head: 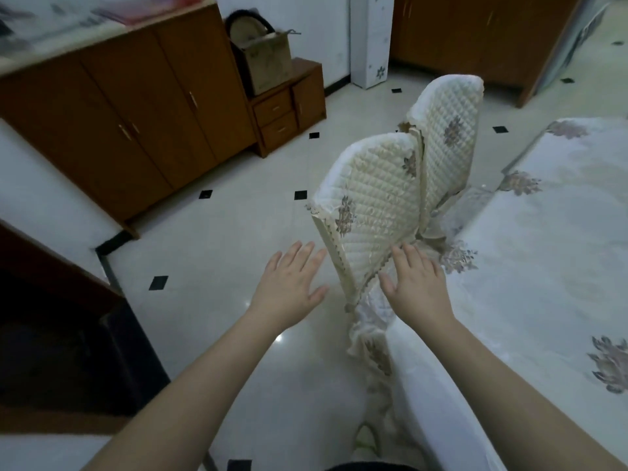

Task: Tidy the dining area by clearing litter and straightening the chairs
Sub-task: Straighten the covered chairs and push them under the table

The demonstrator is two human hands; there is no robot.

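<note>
Two chairs with cream quilted covers stand pushed under the dining table (pixel 560 253), which wears a white flowered cloth. The near chair (pixel 370 202) has its back towards me; the far chair (pixel 448 137) stands just behind it. My left hand (pixel 289 287) hovers with straight, spread fingers just left of the near chair's back edge, apart from it. My right hand (pixel 414 283) is flat and spread too, its fingertips touching the lower hem of the near chair's cover beside the table edge. Neither hand holds anything.
A brown wooden cabinet (pixel 129 124) lines the left wall, with a low drawer unit (pixel 285 110) carrying a cardboard box (pixel 268 59). White tiled floor (pixel 210 239) lies between cabinet and chairs. A dark piece of furniture (pixel 61 334) sits at lower left.
</note>
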